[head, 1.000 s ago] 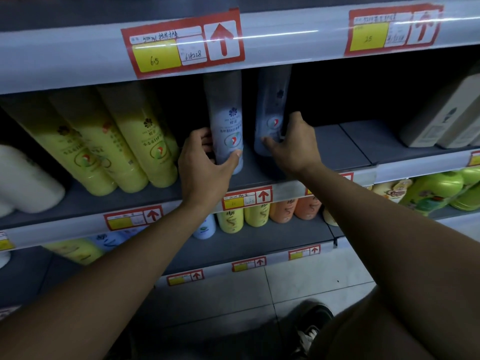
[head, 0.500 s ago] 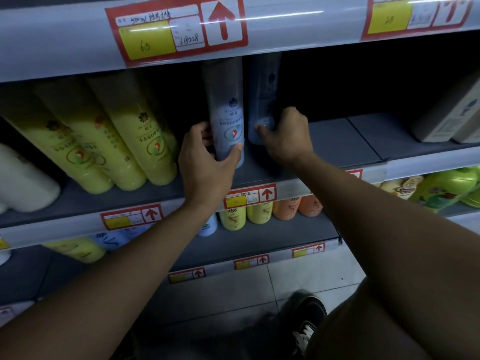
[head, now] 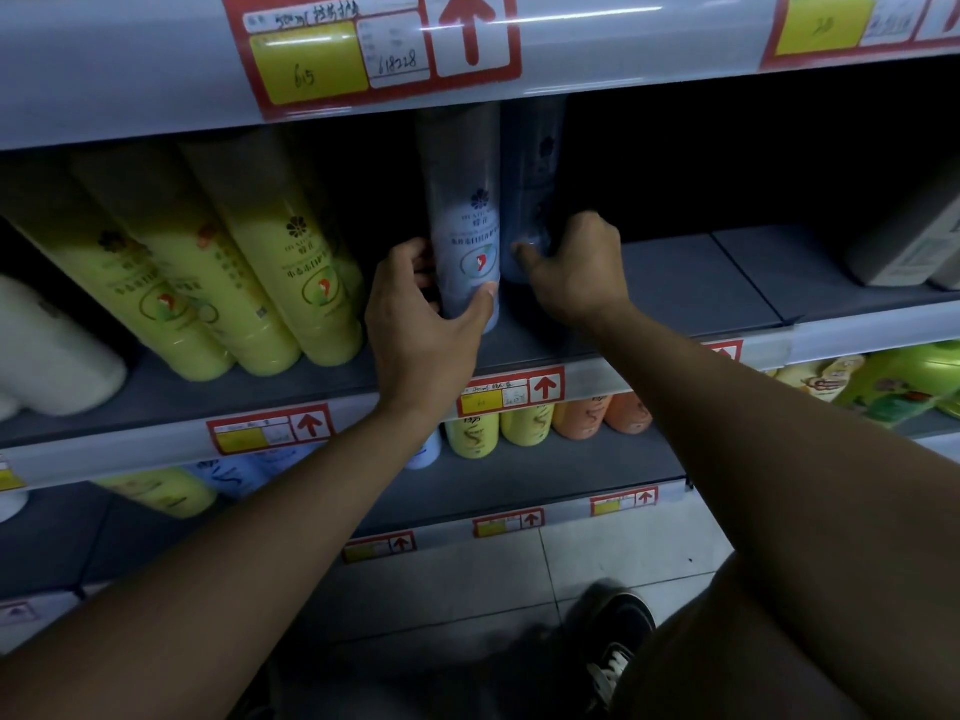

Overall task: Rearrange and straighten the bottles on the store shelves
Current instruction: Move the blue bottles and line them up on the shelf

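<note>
Two tall pale blue bottles stand side by side on the middle shelf (head: 675, 298), and each hand has one. The left hand (head: 421, 324) wraps the front blue bottle (head: 465, 220) low down, thumb across its face, fingers behind. The right hand (head: 576, 272) clasps the base of the rear blue bottle (head: 532, 200), which sits deeper in shadow, just beside the first.

Both look like smooth, stiff plastic tubes, probably full and fairly heavy; being tall and narrow, they should tip easily, so a low grip near the foot seems the sound place to slide and turn them. A slick wall could slip under a loose hold.

Leaning yellow bottles (head: 291, 272) crowd the left. To the right the grey shelf board lies bare up to some pale boxes (head: 914, 246). Price tags (head: 511, 392) line the edges; the aisle is dim, with tiled floor (head: 597, 558) below.
</note>
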`<state>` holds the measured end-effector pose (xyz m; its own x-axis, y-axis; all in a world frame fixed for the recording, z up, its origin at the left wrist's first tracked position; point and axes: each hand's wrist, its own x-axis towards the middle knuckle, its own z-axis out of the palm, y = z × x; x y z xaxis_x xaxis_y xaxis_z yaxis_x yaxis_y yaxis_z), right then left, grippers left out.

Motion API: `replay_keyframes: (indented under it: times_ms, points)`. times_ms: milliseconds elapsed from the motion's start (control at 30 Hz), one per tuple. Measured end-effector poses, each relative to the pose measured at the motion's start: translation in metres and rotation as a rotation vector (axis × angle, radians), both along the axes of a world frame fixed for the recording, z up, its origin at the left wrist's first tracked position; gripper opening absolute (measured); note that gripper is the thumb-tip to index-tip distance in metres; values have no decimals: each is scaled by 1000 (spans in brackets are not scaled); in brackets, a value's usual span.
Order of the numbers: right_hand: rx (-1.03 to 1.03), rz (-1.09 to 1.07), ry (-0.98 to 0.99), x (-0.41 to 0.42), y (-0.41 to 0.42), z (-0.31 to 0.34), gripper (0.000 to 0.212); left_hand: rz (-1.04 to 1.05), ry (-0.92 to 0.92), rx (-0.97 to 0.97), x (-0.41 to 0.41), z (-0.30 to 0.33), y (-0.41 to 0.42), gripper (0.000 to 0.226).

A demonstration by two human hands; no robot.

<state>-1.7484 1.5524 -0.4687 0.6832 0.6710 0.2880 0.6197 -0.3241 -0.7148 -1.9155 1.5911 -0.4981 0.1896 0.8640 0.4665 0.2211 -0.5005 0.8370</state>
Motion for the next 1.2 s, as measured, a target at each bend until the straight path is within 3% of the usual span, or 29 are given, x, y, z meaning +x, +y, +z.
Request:
replay_keyframes:
  times_ms: [567, 933, 1200]
  points:
    - [-19, 19, 9, -2, 1, 2, 41, 34, 29, 23, 0, 5, -6, 57]
    - [-145, 52, -81, -3, -11, 6, 51, -11, 64, -22, -12, 12, -13, 70]
    - [-116, 23, -75, -8, -38, 18, 45, -29, 55, 41, -35, 32, -28, 57]
